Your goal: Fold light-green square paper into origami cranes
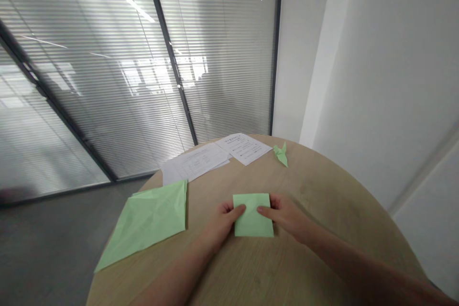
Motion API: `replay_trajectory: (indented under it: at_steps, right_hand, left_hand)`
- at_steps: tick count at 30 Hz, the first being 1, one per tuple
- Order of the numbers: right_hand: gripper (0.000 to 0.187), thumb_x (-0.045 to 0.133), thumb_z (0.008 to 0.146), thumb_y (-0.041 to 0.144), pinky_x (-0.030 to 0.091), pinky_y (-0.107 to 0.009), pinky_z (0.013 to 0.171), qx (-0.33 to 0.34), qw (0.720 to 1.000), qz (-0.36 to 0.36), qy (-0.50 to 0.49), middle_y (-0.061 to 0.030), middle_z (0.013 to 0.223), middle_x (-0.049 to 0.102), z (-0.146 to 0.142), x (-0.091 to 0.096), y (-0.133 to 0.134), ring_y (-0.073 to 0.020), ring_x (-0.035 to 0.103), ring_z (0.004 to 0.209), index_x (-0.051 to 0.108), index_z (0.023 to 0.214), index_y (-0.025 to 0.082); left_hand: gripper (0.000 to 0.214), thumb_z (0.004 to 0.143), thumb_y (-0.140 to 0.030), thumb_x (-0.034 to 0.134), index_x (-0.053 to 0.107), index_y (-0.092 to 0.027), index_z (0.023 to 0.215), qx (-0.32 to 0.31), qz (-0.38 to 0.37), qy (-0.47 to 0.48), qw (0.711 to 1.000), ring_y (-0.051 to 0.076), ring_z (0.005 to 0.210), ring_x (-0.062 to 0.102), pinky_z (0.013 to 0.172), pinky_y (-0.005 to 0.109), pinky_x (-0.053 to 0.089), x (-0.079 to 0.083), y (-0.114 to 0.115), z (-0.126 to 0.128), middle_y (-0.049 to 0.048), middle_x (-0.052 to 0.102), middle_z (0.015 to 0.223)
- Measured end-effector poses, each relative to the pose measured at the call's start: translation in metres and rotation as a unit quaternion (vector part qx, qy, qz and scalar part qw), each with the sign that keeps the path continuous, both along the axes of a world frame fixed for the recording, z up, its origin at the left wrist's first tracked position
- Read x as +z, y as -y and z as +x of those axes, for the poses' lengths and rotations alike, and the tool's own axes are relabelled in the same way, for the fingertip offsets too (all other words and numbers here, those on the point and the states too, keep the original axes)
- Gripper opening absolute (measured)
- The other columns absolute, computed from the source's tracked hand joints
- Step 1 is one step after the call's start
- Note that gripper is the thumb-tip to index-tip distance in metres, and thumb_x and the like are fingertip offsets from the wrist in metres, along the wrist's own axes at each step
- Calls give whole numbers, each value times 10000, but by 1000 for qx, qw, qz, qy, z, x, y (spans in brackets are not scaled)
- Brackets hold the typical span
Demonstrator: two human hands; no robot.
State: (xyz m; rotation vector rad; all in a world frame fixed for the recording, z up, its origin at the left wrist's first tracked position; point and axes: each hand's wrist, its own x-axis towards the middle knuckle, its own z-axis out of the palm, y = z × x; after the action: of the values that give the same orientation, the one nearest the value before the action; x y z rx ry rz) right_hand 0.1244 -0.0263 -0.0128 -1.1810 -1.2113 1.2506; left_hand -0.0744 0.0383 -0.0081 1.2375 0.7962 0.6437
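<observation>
A small light-green square of folded paper is held just over the middle of the round table. My left hand grips its left edge, thumb on top and fingers curled underneath. On the opposite edge my right hand pinches the paper in the same way, its thumb lying on the upper face. The fingers beneath the paper are mostly hidden. Beyond, toward the back right, lies a folded green paper figure with pointed ends.
Larger creased green sheets lie at the table's left edge. White printed pages overlap at the back. The wooden table has a curved rim near a white wall and a glass partition with blinds.
</observation>
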Motion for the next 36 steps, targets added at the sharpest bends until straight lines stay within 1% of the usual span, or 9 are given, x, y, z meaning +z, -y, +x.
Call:
replay_trajectory:
  at_steps: [4,10,12,15,18,21,26,32,36]
  right_hand:
    - [352,727,804,530,527,-285,595,-32,997,-57,36,-19,743,704,5,0,-2,-173,657,652,648,827,187]
    - [388,739,783,535,464,-225,461,11,992,-91,88,10,649,638,6,-1,-4,-116,567,505,553,730,199]
    - [382,716,800,551,461,-228,455,54,988,-107,99,-2,671,647,4,-2,-3,-130,589,526,569,761,201]
    - [359,680,840,551,416,-224,465,67,987,-90,117,18,662,613,2,-5,-3,-112,537,506,608,790,202]
    - [301,698,852,464,350,-226,509,66,987,-63,132,36,607,563,2,-7,-5,-103,486,525,612,750,193]
    - [284,697,856,405,309,-236,533,33,987,-50,148,37,602,548,4,-8,-9,-104,461,540,590,710,186]
    - [330,683,864,477,368,-250,583,-13,991,-38,125,16,646,592,8,-10,-12,-137,532,608,606,719,190]
    - [342,729,814,536,482,-296,682,58,996,-49,56,-34,828,735,7,-13,-12,-196,668,747,717,876,200]
    - [325,717,818,525,472,-294,660,-6,997,-50,58,-33,789,735,12,-14,-15,-195,666,721,701,820,200]
  left_hand:
    - [434,705,-536,825,771,-120,816,-9,17,-44,999,180,650,601,627,283,433,0,0,-2,82,731,761]
    - [461,744,-609,753,720,-149,737,66,44,-66,995,148,560,513,571,266,369,2,-4,-2,24,638,626]
    - [477,743,-625,745,690,-156,679,81,82,-88,989,137,538,470,546,260,330,-1,-7,-2,1,577,577]
    - [491,749,-630,734,683,-157,631,38,138,-123,982,136,538,442,532,263,299,-9,-10,-2,-4,540,556]
    - [502,772,-644,699,688,-160,637,7,168,-146,975,140,543,431,529,267,283,-17,-11,-1,-6,529,553]
    - [501,801,-645,657,682,-169,648,15,183,-154,971,149,566,428,544,276,283,-19,-11,-1,-9,518,565]
    - [503,828,-633,604,633,-178,615,17,204,-167,964,153,566,416,555,285,278,-12,-11,-2,-16,477,552]
    - [458,807,-586,654,636,-180,596,32,208,-163,964,156,558,440,552,281,291,-3,-9,-1,-8,503,552]
    - [454,806,-600,664,627,-190,615,36,194,-162,967,152,516,458,536,277,301,0,-12,-4,-11,522,532]
